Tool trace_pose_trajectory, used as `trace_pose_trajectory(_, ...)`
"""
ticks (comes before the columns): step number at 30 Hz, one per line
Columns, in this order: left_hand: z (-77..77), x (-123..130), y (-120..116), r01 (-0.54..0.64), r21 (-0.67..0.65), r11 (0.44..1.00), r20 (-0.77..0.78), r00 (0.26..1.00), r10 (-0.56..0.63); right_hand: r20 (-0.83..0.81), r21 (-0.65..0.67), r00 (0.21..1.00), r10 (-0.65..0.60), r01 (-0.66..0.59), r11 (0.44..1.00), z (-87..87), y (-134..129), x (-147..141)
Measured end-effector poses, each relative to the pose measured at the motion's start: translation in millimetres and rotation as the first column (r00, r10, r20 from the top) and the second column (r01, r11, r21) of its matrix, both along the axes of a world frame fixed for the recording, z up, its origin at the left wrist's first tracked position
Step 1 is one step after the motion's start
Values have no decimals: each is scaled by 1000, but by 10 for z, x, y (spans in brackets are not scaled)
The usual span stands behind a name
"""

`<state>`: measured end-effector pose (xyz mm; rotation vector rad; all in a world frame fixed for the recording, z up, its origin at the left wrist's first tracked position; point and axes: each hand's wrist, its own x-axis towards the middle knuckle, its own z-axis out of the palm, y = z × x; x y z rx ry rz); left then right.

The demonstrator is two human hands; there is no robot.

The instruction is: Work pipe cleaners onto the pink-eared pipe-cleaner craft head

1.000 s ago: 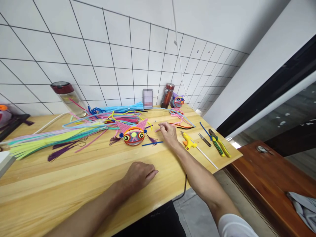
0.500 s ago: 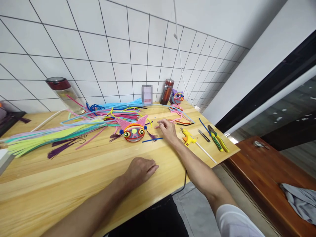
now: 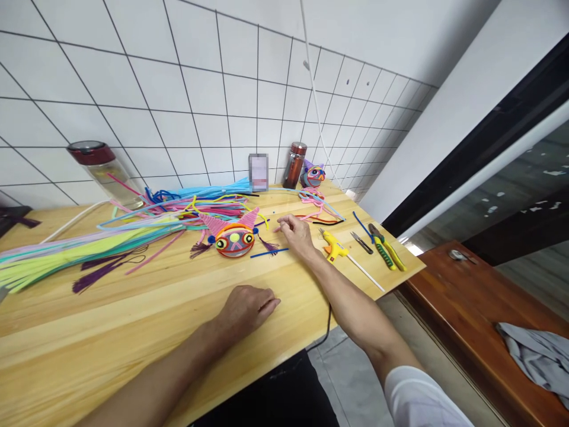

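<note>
My right hand [image 3: 297, 236] reaches forward onto the wooden table [image 3: 133, 320], its fingertips pinched on a short pink pipe cleaner piece [image 3: 279, 228]. Just left of it lies a pipe-cleaner cat face [image 3: 234, 238] with pink ears, and a blue pipe cleaner [image 3: 269, 253] lies beside my wrist. My left hand [image 3: 249, 306] rests palm down on the table near the front edge, fingers loosely curled, holding nothing.
A long bundle of coloured pipe cleaners [image 3: 111, 231] spreads across the left. A yellow glue gun [image 3: 333, 247], small snips [image 3: 359, 242] and green pliers [image 3: 386, 254] lie at the right. Two bottles [image 3: 296, 165] [image 3: 100, 169] and a second cat face [image 3: 313, 175] stand by the tiled wall.
The view has drifted slightly to the right. Both hands stay almost where they were; my right hand's fingers remain at the pink piece.
</note>
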<state>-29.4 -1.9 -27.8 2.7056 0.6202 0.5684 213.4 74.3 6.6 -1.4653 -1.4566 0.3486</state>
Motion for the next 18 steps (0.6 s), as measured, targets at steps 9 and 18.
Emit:
trace_pose_trajectory(9,3,2,1,-6,15,1000,-27,1000,7,-10,-25,1000,3,-3,1000,-7,-4,3)
trace_pose_trajectory(18,-8,-2,9,-1,8,1000,-37,999,1,-4,-16,1000,0,0,1000,5,-3,4)
